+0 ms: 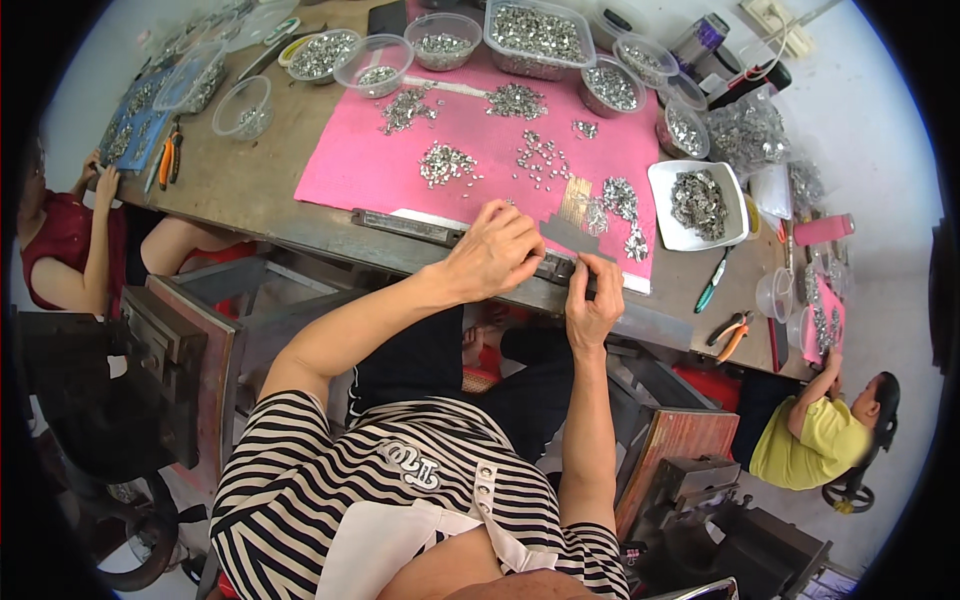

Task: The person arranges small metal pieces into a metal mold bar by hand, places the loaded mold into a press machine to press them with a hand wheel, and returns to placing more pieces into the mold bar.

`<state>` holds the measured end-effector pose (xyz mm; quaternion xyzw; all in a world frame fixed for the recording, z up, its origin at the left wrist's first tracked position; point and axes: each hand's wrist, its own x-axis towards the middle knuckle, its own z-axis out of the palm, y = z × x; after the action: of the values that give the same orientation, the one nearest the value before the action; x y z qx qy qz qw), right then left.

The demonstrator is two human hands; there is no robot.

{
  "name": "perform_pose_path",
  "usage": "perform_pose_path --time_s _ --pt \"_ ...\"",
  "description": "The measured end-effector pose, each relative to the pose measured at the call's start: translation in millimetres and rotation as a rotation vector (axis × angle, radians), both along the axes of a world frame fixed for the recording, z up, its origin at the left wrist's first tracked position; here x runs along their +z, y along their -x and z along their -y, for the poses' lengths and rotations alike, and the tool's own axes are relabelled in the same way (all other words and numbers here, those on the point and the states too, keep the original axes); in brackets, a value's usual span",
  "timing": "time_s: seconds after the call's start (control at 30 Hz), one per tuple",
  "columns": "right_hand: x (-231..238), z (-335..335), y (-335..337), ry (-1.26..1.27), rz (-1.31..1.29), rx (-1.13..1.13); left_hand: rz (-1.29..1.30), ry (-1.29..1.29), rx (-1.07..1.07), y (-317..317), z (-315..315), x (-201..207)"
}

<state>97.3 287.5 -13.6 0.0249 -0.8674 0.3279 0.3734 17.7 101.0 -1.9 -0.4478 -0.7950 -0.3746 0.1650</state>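
Observation:
My left hand (494, 252) is closed, its fingers bent down over a long dark metal bar (405, 226) along the table's front edge. Just right of it, my right hand (594, 303) pinches thumb and fingers together at the bar's right end. Whatever small piece either hand grips is hidden by the fingers. Behind the hands lie a grey stepped plate (570, 236) and a bundle of thin golden strips (575, 200). Small loose silvery metal parts (446, 165) lie in several heaps on the pink mat (340, 150).
Plastic tubs of metal parts, such as a large rectangular one (538, 68), line the back. A white square bowl (655, 185) stands right, near green-handled pliers (712, 282) and orange-handled pliers (735, 340). Co-workers sit at left (75, 240) and right (815, 440).

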Motion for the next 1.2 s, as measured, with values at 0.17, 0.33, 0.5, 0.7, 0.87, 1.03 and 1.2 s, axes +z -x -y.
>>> perform_pose_path --time_s 0.17,0.33,0.5,0.7,0.87,1.03,1.2 --pt "-0.3 0.5 -1.0 0.009 -0.010 0.001 -0.027 0.029 0.015 -2.6 -4.8 2.2" --pt "0.1 0.2 -1.1 -0.014 -0.009 0.002 0.095 0.152 -0.003 -4.5 5.3 -1.0" --pt "4.1 0.7 -0.8 -0.020 0.000 -0.003 0.064 0.440 0.088 23.5 27.2 3.9" --pt "11.3 -0.2 2.1 -0.058 0.012 0.066 0.129 0.548 0.141 36.6 65.4 12.5" --pt "30.3 2.1 42.1 -0.269 0.125 0.159 0.071 0.484 0.056 32.8 60.9 7.5" --pt "24.0 1.2 77.5 -0.445 0.286 0.203 0.047 0.433 0.122 53.3 56.7 9.7" --pt "15.3 15.2 106.1 -0.527 0.420 0.248 -0.029 0.499 0.204 73.4 13.1 0.6"
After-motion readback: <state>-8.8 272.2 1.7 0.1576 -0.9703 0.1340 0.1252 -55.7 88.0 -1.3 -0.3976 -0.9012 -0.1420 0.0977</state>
